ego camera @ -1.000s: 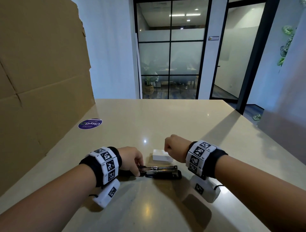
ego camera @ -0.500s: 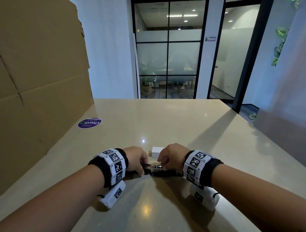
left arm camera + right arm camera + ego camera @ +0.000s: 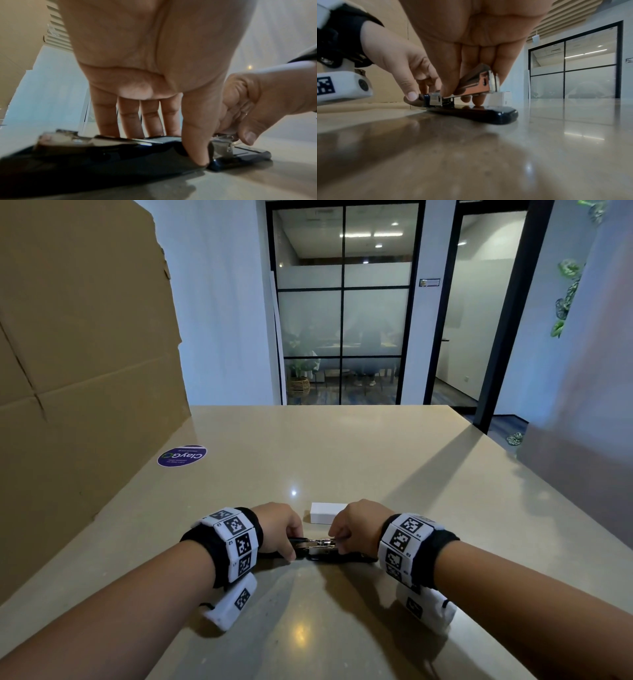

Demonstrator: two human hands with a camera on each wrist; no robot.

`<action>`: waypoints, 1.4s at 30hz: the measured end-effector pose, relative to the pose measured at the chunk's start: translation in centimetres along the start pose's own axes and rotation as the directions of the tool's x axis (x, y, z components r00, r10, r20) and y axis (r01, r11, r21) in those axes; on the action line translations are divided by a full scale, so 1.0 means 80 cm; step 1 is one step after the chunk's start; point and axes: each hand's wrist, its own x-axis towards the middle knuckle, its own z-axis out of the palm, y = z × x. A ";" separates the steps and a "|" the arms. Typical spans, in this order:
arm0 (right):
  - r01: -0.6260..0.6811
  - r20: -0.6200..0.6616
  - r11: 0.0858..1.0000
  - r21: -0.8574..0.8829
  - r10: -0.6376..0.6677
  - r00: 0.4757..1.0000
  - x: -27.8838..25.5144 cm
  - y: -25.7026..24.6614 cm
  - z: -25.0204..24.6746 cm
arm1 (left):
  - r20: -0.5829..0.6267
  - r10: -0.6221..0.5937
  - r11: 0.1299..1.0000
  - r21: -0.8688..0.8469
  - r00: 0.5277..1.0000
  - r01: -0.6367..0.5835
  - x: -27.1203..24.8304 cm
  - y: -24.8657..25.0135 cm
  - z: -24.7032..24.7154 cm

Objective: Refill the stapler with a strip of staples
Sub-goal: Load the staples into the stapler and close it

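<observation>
A black stapler lies opened out on the beige table, between my hands. My left hand holds its folded-back black cover down, thumb on the near side and fingers on the far side. My right hand pinches the metal magazine, which tilts up from the hinge above the black base. In the right wrist view the left hand sits at the hinge end. A small white box lies just behind the stapler. No loose staple strip shows.
A tall cardboard sheet stands along the table's left side, with a round purple sticker on the tabletop near it. Bare tabletop stretches beyond the white box to the far edge. Glass office partitions lie behind.
My right hand came down from above the white box to the stapler and took hold of the metal magazine. My left hand has kept its hold on the cover.
</observation>
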 end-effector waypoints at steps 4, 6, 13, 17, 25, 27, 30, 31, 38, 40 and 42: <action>-0.004 0.015 0.999 -0.032 0.004 1.000 0.000 0.000 0.000 | 0.001 -0.001 1.000 -0.008 1.000 0.001 0.000 -0.002 0.000; -0.012 0.025 0.999 -0.047 0.013 1.000 -0.002 0.004 -0.001 | 0.001 0.002 1.000 -0.018 1.000 -0.002 -0.001 -0.003 0.001; -0.090 0.019 0.994 -0.055 0.091 0.996 -0.014 0.029 -0.005 | 0.015 -0.096 0.989 0.110 0.995 0.094 -0.018 -0.040 0.001; -0.128 0.011 0.992 -0.015 0.128 0.992 -0.018 0.037 -0.003 | -0.028 -0.134 0.990 0.031 0.991 0.135 -0.033 -0.068 -0.002; -0.135 0.040 0.990 -0.027 0.136 0.990 -0.019 0.034 -0.006 | -0.307 0.068 0.929 -0.329 0.949 -0.173 -0.042 -0.036 -0.045; -0.146 0.055 0.989 -0.032 0.148 0.987 -0.017 0.033 -0.008 | -0.321 0.113 0.918 -0.329 0.940 -0.222 -0.034 -0.013 -0.047; -0.166 0.067 0.986 -0.028 0.167 0.984 -0.014 0.032 -0.008 | -0.309 0.167 0.918 -0.299 0.936 -0.262 -0.018 0.023 -0.040; -0.173 0.066 0.985 -0.019 0.174 0.983 -0.013 0.031 -0.009 | -0.298 0.181 0.920 -0.285 0.937 -0.268 -0.013 0.034 -0.036; -0.217 0.023 0.976 -0.002 0.217 0.976 -0.016 0.034 -0.004 | -0.191 0.248 0.960 -0.079 0.950 -0.267 0.007 0.083 -0.008; -0.231 0.020 0.973 0.015 0.231 0.973 -0.018 0.035 -0.003 | -0.164 0.253 0.966 -0.011 0.953 -0.258 0.012 0.088 -0.003; -0.233 0.025 0.972 0.022 0.233 0.972 -0.018 0.036 -0.003 | -0.156 0.250 0.968 0.020 0.956 -0.250 0.015 0.091 -0.001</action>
